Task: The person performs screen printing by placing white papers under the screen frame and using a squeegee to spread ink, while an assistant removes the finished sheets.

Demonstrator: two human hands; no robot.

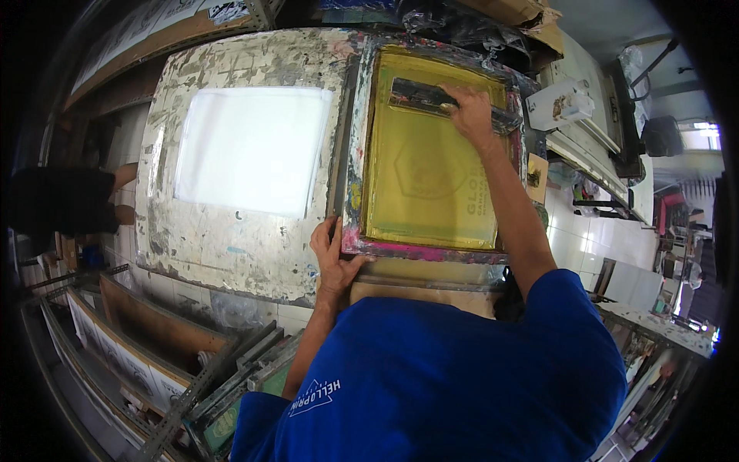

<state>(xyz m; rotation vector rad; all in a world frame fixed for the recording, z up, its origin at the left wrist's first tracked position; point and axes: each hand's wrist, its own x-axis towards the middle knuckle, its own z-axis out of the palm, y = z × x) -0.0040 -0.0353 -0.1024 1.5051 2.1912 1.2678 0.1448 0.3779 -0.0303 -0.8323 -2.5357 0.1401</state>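
A printing screen with yellow mesh lies in front of me, and a faint emblem and lettering show in the mesh. Its frame is wooden-looking and smeared with pink and dark ink. My left hand grips the near left corner of this frame, fingers along the left side and thumb at the near side. Toward the far end of the mesh, my right hand is closed on a dark, ink-stained squeegee that lies across the screen. Left of the screen, a white sheet rests on a worn, paint-flaked board.
At the far left stands another person in dark clothing. Racks with boxes and frames fill the near left. Beyond the screen is black plastic. A white container sits to the right, by pale equipment.
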